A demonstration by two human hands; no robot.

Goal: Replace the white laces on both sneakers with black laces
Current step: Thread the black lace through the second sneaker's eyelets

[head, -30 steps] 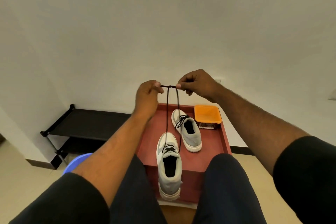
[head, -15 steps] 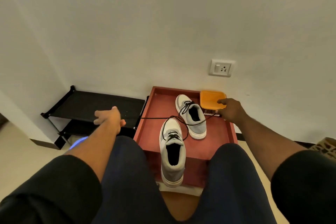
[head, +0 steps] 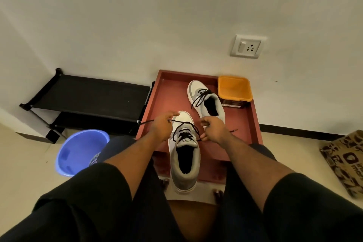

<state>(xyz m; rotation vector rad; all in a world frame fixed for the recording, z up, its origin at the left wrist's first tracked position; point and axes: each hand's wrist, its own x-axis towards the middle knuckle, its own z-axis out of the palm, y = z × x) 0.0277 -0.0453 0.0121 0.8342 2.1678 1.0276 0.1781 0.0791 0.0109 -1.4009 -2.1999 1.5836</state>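
We've got the limp black lace (head: 186, 124) pinched in our left hand (head: 163, 126) and right hand (head: 211, 128); best gripped near its stiff tips above the near sneaker (head: 184, 155).

Black sleeves (head: 94, 192), seemingly dark shorts (head: 149, 212).

One head-worn wide-angle view looks steeply down from above the person's lap, close over the red tray (head: 253, 122), facing the wall (head: 157, 15)

We pinch the black lace (head: 184, 124) of the near sneaker (head: 184, 155) in our left hand (head: 164, 126) and right hand (head: 211, 128) over the red tray (head: 157, 104).
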